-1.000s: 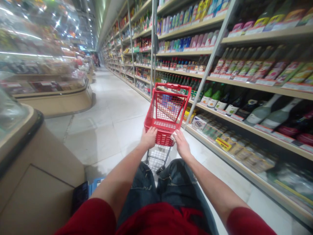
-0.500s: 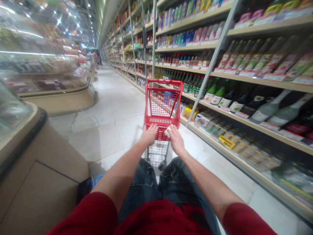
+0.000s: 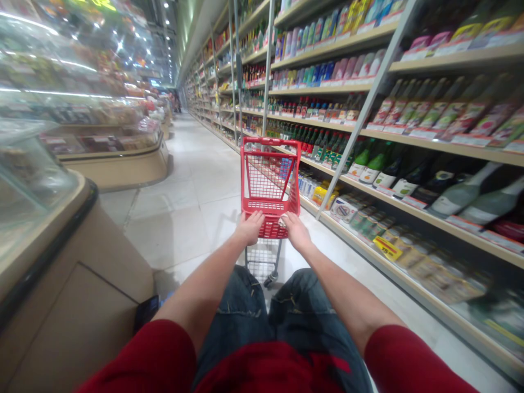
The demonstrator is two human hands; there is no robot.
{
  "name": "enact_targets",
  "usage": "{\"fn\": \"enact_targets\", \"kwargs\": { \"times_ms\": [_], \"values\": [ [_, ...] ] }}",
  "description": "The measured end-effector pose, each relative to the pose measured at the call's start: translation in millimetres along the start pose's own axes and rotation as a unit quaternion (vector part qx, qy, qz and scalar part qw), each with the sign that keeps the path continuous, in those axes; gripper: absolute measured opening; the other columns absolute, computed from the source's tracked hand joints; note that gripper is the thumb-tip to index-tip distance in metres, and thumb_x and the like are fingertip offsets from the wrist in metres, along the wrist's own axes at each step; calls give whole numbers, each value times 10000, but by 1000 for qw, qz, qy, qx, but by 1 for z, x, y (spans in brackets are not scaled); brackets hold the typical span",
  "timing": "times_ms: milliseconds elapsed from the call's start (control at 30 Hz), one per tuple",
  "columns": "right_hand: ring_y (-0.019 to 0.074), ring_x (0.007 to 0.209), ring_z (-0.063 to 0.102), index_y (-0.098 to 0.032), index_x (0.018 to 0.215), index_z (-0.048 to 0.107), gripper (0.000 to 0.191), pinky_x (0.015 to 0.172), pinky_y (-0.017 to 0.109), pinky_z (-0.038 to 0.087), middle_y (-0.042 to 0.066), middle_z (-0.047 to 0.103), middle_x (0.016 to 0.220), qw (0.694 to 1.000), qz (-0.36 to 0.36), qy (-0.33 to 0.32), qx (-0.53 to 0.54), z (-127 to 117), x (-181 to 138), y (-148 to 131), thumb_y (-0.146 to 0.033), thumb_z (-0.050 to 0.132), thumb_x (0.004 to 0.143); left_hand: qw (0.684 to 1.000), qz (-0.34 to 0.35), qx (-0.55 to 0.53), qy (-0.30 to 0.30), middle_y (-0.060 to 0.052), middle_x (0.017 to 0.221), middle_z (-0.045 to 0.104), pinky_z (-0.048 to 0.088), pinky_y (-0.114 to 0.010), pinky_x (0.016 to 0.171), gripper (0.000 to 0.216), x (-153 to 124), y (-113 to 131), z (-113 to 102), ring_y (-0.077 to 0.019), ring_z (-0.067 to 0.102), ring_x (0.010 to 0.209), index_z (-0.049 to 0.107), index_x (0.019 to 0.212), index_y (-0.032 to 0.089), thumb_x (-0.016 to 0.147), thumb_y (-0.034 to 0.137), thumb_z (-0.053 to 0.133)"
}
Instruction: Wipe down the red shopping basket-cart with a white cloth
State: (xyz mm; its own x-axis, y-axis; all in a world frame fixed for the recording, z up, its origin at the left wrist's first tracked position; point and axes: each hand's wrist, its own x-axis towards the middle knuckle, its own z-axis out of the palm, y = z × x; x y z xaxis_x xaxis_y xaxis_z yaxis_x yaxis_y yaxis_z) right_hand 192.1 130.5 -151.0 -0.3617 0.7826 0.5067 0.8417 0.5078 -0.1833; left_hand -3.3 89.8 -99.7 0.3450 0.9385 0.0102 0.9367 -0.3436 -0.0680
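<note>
A small red shopping cart (image 3: pixel 272 206) with plastic grid sides stands in front of my legs, its grey wheeled frame below. My left hand (image 3: pixel 249 227) is closed over the left part of the cart's near edge, fingers pointing forward. On the right part of that same edge rests my right hand (image 3: pixel 297 231), with its fingers bent. A small crumpled whitish piece (image 3: pixel 283 220), perhaps paper or tissue, is pinched between the right hand and the cart. The undersides of both hands are hidden.
Tall shelves (image 3: pixel 409 196) of bottles and cans run along the right side, with a yellow price tag (image 3: pixel 387 248) low down. Rounded display counters (image 3: pixel 114 166) line the left. A pale tiled aisle (image 3: pixel 180 191) stretches ahead, with blurred figures far off.
The view has tilted and turned slightly left, so shelves and counters sit further right. The cart sits a little lower in view. Both hands stay on its near edge.
</note>
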Motion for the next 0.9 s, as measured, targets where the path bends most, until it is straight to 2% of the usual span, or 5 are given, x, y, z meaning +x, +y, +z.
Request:
{"fn": "enact_targets", "kwargs": {
  "times_ms": [167,267,500,733,900],
  "values": [
    [190,1324,269,-167,1178,550,420,1045,412,333,102,453,1342,997,-11,67,36,16,-15,-5,-39,330,843,995,-43,-12,92,-123,1489,169,170,-492,1089,709,-25,-19,34,-222,164,1366,218,1381,90,699,91,413],
    [156,1348,202,-183,1200,531,419,1066,396,313,75,442,1356,989,-87,101,67,26,-10,-31,-53,317,865,994,-63,-15,88,-120,1491,155,175,-511,1085,705,-35,-26,44,-233,158,1367,195,1385,79,711,100,402],
    [174,1345,211,-138,1101,592,297,1075,402,310,95,486,1316,965,-202,145,79,48,20,-88,-141,364,911,991,-113,1,66,-118,1486,169,167,-513,1092,694,-42,-40,37,-230,165,1366,201,1386,75,722,119,400],
    [230,1242,414,-130,1035,627,254,956,426,437,125,575,1211,977,-203,67,24,98,-23,-80,-127,420,887,989,-140,-6,36,-127,1480,182,169,-498,1092,677,-62,-24,64,-222,170,1364,210,1382,58,732,128,385],
    [219,1296,331,-131,1021,630,252,977,413,414,122,556,1236,977,-196,78,31,80,-41,-70,-136,415,890,991,-123,-9,58,-123,1474,212,172,-500,1090,665,-61,-5,74,-223,186,1360,228,1380,76,737,140,383]
  ]
}}
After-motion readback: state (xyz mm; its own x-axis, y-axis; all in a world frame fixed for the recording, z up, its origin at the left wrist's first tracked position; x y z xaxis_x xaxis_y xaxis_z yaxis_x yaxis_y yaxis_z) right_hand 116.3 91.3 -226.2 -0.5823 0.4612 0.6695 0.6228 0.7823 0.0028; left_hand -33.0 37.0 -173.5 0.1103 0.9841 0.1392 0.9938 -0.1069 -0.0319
